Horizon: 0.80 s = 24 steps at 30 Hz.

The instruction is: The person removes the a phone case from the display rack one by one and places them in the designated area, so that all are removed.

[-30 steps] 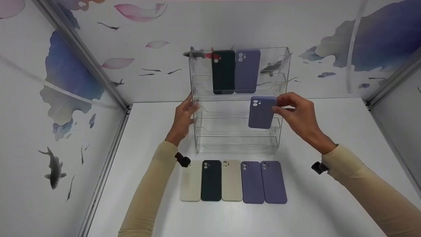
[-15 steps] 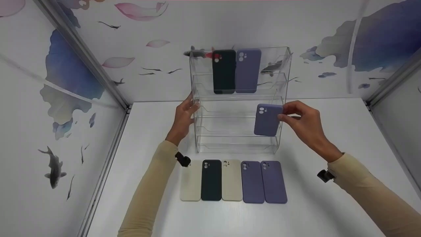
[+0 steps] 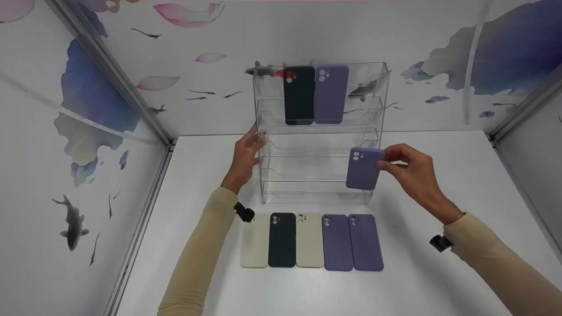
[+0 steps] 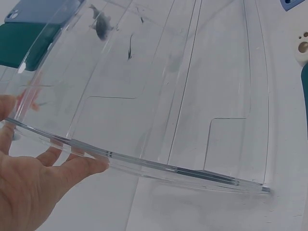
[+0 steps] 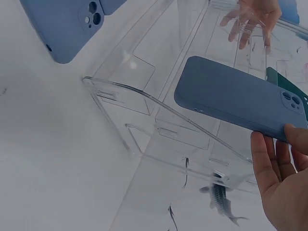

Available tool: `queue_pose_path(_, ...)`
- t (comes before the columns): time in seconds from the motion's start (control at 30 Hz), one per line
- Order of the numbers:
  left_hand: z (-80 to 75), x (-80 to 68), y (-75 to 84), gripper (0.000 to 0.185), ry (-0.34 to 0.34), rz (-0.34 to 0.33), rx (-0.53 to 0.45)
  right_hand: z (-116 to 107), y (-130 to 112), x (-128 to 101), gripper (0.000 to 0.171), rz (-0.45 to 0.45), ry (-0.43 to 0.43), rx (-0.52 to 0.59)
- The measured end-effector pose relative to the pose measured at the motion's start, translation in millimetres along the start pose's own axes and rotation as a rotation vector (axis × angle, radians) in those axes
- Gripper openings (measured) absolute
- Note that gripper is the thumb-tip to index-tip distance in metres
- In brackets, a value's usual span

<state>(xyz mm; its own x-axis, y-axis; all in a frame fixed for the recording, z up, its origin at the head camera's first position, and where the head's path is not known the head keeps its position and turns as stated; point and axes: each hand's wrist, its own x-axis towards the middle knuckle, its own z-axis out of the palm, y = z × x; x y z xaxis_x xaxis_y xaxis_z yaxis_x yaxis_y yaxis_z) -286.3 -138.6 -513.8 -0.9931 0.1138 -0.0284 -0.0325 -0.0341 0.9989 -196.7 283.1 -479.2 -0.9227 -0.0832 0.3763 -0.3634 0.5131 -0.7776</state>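
My right hand (image 3: 415,175) pinches a purple phone case (image 3: 363,169) by its right edge, thumb in front and fingers behind. The case hangs upright before the lower right part of a clear tiered display rack (image 3: 307,193), its camera holes at the top. In the right wrist view, this phone case (image 5: 236,94) overlaps the rack's side panel. My left hand (image 3: 243,160) grips the rack's left side; in the left wrist view, the fingers of the left hand (image 4: 38,180) lie along the outside of the panel. A dark green case (image 3: 299,96) and another purple case (image 3: 331,94) stand in the top tier.
On the white table (image 3: 290,294), a row lies in front of the rack: a cream case (image 3: 254,243), a dark green case (image 3: 282,241), another cream case (image 3: 309,241) and two purple cases (image 3: 338,243). Patterned white walls (image 3: 329,26) enclose the back and sides.
My right hand has moved down and to the right with the purple phone case, from the rack's middle to its lower right. The left hand stays on the rack's side.
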Motion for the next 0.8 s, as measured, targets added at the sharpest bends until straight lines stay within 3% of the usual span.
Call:
queue_pose_path(0.27,-1.1,1.1,0.0,0.066,-0.014,0.024,-0.005,-2.6,11.5,-10.6,0.026,0.019,-0.001,0.001)
queue_pose_path(0.8,-0.9,1.6,-0.1,0.067,0.0,-0.011,-0.011,-12.1,24.8,-26.3,0.027,0.091,0.01,-0.036)
